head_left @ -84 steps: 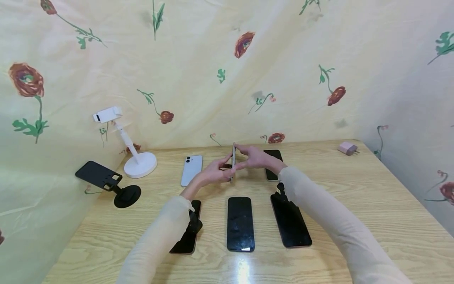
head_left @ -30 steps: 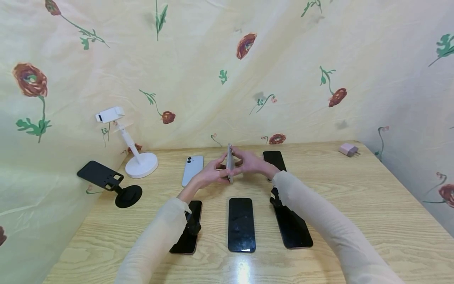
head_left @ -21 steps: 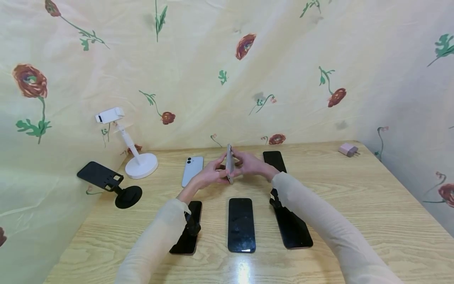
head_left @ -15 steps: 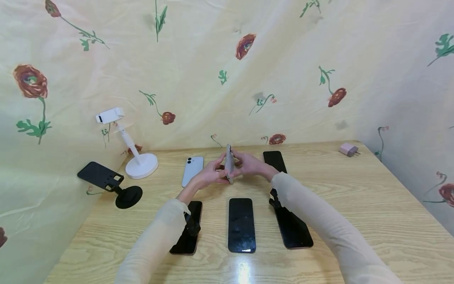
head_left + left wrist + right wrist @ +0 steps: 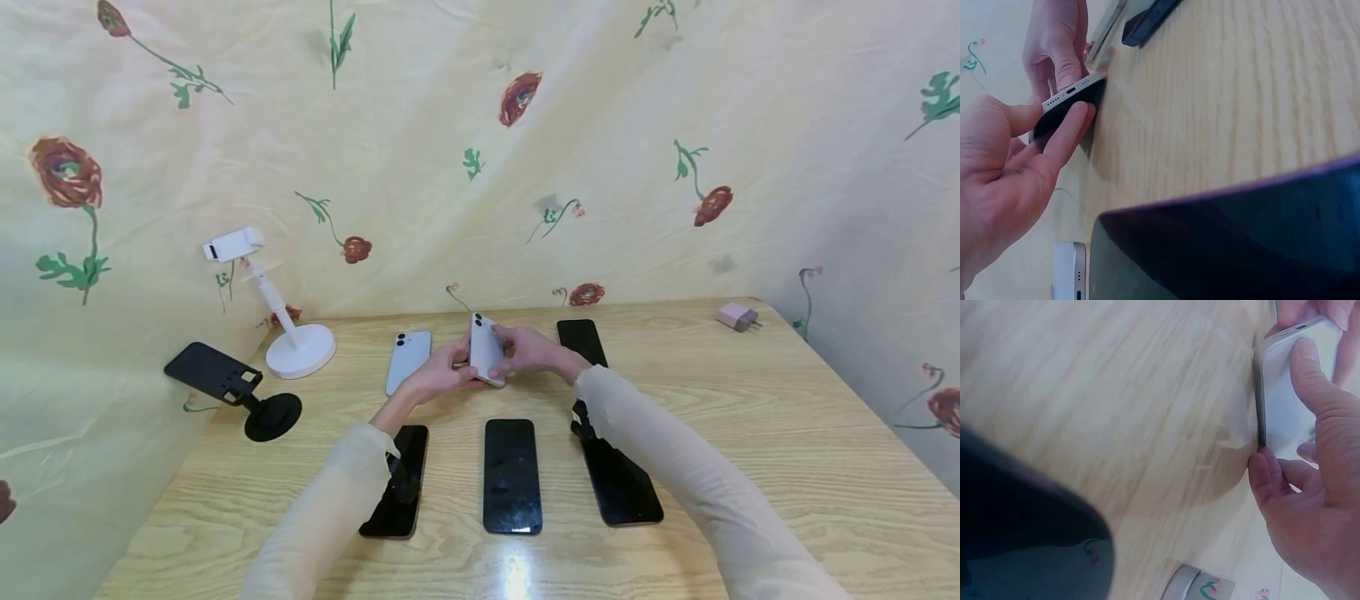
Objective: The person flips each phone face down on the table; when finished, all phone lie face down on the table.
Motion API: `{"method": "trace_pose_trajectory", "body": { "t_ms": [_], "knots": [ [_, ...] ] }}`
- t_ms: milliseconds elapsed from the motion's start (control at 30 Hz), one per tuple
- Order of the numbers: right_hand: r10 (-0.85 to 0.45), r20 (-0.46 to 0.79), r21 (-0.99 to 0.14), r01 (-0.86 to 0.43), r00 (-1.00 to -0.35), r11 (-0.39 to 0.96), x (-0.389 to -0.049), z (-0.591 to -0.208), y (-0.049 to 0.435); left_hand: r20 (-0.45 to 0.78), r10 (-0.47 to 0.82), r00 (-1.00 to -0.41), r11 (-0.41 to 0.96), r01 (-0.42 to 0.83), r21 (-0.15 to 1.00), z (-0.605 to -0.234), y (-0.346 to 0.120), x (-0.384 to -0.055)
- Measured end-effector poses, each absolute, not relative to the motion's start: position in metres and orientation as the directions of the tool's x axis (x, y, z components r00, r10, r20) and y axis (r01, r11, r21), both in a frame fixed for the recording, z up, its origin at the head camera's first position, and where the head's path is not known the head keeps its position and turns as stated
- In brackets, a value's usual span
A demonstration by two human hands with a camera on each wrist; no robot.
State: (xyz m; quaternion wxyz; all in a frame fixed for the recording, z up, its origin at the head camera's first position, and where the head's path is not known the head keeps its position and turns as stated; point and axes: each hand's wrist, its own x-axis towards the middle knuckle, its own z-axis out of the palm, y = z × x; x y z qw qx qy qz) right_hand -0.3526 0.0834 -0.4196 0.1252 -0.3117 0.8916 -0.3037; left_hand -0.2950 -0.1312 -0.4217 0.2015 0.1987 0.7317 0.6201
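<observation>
While the left hand [image 5: 441, 371] pinches the phone [image 5: 485, 350] at 9 o'clock, the right hand [image 5: 536, 349] grips it at 3, long axis running 11-to-5.

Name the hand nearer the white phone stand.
Left. The left hand, at the left side of the held white smartphone, is right of the white phone stand; the right hand, at the opposite side, is farther right.

Wht stand [image 5: 271, 298] just behind blk stand [image 5: 213, 372] at L, pinkish plug adptr [image 5: 735, 315] far R, flowered cloth [image 5: 420, 150] behind.
</observation>
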Motion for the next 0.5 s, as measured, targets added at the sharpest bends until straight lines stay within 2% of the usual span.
{"method": "trace_pose_trajectory", "body": {
  "t_ms": [200, 500],
  "knots": [
    [-0.607, -0.057, -0.594, -0.462, -0.792, 0.658, -0.3537, -0.4211, 0.0853, -0.081, 0.491, -0.867, 0.189, 0.015, 0.982, -0.4234, -0.1298, -0.2945],
    [-0.618, -0.069, -0.547, -0.488, -0.783, 0.680, -0.3547, -0.4242, 0.0851, -0.109, 0.365, -0.925, 0.389, 0.045, 0.920, -0.4247, -0.1260, -0.2979]
  ]
}}
